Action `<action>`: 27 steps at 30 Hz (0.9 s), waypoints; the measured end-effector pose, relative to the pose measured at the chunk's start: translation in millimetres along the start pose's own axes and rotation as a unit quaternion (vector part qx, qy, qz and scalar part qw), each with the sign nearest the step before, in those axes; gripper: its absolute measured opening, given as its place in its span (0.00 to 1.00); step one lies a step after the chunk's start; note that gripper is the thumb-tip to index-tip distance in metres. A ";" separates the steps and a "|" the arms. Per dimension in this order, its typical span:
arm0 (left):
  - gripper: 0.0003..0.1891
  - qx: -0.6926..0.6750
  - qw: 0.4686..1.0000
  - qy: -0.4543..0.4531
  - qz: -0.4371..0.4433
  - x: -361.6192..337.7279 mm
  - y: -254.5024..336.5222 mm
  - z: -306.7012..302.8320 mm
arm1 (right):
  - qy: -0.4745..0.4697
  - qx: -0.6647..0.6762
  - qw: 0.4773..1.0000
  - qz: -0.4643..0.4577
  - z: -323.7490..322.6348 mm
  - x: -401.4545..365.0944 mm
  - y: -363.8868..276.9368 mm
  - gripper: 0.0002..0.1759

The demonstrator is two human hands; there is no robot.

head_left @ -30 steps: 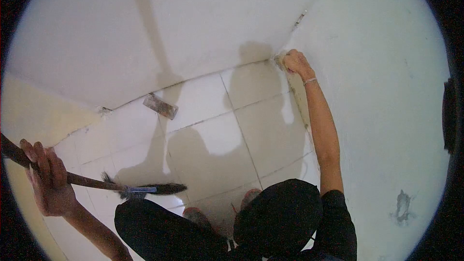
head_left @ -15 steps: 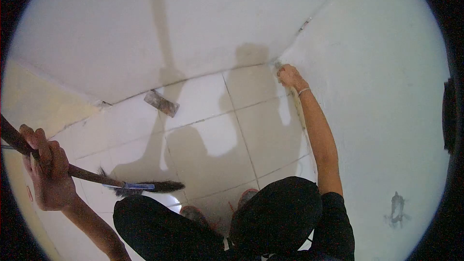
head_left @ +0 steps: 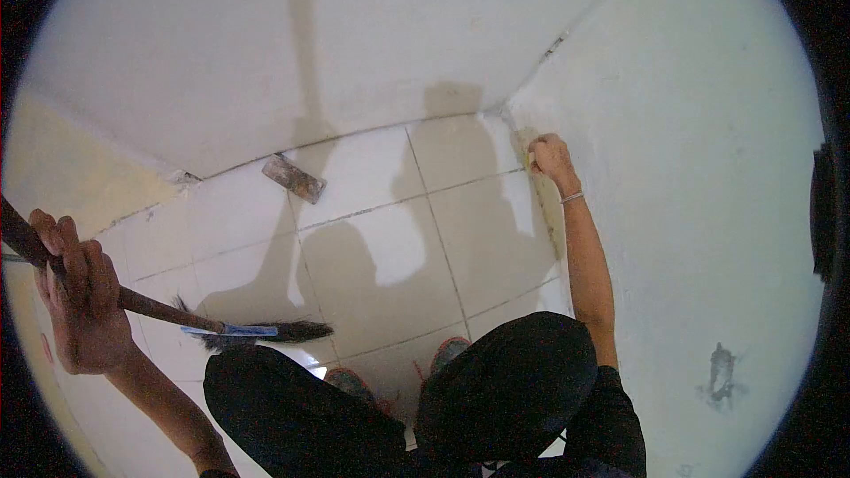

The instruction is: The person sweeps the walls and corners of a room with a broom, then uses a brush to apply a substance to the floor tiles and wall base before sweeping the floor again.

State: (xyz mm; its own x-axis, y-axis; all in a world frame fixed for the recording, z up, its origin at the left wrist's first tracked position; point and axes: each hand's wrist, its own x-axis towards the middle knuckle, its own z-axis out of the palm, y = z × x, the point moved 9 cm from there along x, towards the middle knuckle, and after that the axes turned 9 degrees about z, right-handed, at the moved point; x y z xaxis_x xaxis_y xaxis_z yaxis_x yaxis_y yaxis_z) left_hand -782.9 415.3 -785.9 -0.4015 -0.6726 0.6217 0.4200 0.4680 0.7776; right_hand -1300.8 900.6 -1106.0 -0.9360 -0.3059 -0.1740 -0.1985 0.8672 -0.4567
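My left hand (head_left: 84,301) is wrapped round the brown handle of a broom (head_left: 164,310), at the left. The broom's black bristles and blue strip lie low, just in front of my left knee. Over the right edge of the tiled floor, my right hand (head_left: 552,159) is closed in a pinch beside the right wall. A small yellowish thing shows at its fingertips, too small to name. A thin band circles my right wrist.
A dirty rectangular block (head_left: 294,179) lies on the tiled floor (head_left: 478,221) near the far wall (head_left: 204,44). The right wall (head_left: 708,195) has a grey patch low down. My bent knees and shoes are at the bottom.
My right hand has moved back from the far corner, along the right wall and towards me. My left hand still holds the broom, which has shifted slightly left with the view.
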 end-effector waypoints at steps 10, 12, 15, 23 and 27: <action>0.10 -0.200 0.972 -0.125 -0.003 -4.0 12.8 30.3 | -0.029 -0.019 0.998 -0.047 8.4 -28.2 -30.4 0.11; 0.10 -0.224 0.966 -0.126 -0.019 -4.6 14.2 30.6 | -0.040 0.083 0.995 0.034 22.1 -34.0 -31.7 0.09; 0.10 -0.122 0.992 0.019 -0.016 -6.3 10.8 13.5 | -0.129 0.272 0.947 0.111 30.5 -27.5 -20.8 0.12; 0.08 -0.157 0.987 -0.001 -0.036 -5.7 9.2 6.2 | -0.053 -0.128 0.988 -0.069 25.2 -39.5 -52.7 0.17; 0.11 -0.163 0.983 -0.086 -0.011 -4.7 7.1 11.7 | -0.139 0.204 0.969 0.013 30.6 -47.3 -77.3 0.15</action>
State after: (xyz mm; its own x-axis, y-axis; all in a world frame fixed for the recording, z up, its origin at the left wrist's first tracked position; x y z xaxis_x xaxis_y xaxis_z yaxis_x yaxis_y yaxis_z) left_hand -787.5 428.5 -782.2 -0.5329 -0.5609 0.6335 0.6367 0.2273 0.7369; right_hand -1232.2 836.0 -1089.1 -0.8131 -0.4299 -0.3925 0.0081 0.6659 -0.7460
